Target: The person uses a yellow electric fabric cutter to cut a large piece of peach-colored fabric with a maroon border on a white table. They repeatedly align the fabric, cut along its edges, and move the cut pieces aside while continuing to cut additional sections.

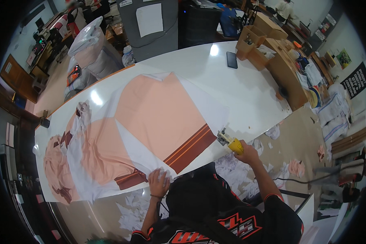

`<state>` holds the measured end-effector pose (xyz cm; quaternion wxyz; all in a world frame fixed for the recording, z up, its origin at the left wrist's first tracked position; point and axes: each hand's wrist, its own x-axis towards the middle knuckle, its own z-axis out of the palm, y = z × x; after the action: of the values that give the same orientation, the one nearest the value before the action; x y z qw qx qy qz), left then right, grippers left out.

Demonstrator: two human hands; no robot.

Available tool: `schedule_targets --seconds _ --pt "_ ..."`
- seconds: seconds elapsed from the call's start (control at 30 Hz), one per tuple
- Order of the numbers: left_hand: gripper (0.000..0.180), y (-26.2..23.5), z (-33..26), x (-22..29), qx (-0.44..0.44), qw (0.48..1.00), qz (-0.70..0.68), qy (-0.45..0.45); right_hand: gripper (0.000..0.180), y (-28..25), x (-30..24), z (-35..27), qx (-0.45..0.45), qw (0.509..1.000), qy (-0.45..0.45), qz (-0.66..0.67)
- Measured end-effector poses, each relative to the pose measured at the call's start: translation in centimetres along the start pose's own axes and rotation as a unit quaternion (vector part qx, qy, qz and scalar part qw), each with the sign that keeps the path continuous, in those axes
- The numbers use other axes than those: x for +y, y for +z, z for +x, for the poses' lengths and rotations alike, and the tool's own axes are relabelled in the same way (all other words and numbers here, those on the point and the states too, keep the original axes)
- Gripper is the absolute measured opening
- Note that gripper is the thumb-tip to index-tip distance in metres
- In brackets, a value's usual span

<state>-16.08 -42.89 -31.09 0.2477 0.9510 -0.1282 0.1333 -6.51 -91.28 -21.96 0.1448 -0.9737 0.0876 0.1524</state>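
Observation:
A peach and white printed fabric [158,114] lies spread over the white table, with a maroon, orange-striped band [193,148] along its near right edge. My left hand [158,182] rests on the fabric's near edge, fingers spread and pressing down. In my right hand [249,154] is a yellow handheld electric fabric cutter [235,145], gripped by its body. The cutter's metal head meets the right end of the maroon band, over the white margin. Its blade is too small to make out. Left of the spread piece, more peach fabric [57,166] lies bunched up.
A dark phone [232,60] lies on the white table [256,91] toward the back. Cardboard boxes [248,42] stand at the back right. Stuffed plastic sacks [91,49] sit beyond the left edge. White scraps [236,175] cover the floor nearby. A black cord [297,180] trails right.

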Motion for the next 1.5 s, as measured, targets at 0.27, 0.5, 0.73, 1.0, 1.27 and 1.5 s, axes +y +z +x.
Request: schedule_targets --seconds 0.27,0.5,0.73,1.0,1.27,1.5 --pt "0.037 -0.6 -0.5 -1.0 0.058 0.997 0.038 -0.04 0.065 -0.1 -0.5 1.3 0.001 0.999 -0.022 0.024" --pt "0.04 -0.8 -0.2 -2.1 0.069 0.995 0.047 -0.054 0.065 -0.6 -1.2 2.3 -0.016 0.999 -0.031 0.024" --pt "0.038 -0.6 0.1 -2.4 0.065 0.995 0.043 -0.062 0.066 -1.0 -2.9 3.0 -0.025 1.0 -0.015 0.003" --pt "0.033 -0.5 0.6 -2.1 0.079 0.993 0.053 -0.069 0.065 -1.7 -5.0 3.8 -0.034 0.999 0.013 -0.007" --pt "0.037 -0.6 0.6 -2.4 0.078 0.993 0.059 -0.065 0.065 -2.6 -7.6 5.9 -0.029 0.999 0.02 0.0" --pt "0.047 -0.5 0.3 -2.6 0.07 0.993 0.056 -0.081 0.068 -2.6 -9.3 9.1 -0.024 1.0 0.015 0.004"
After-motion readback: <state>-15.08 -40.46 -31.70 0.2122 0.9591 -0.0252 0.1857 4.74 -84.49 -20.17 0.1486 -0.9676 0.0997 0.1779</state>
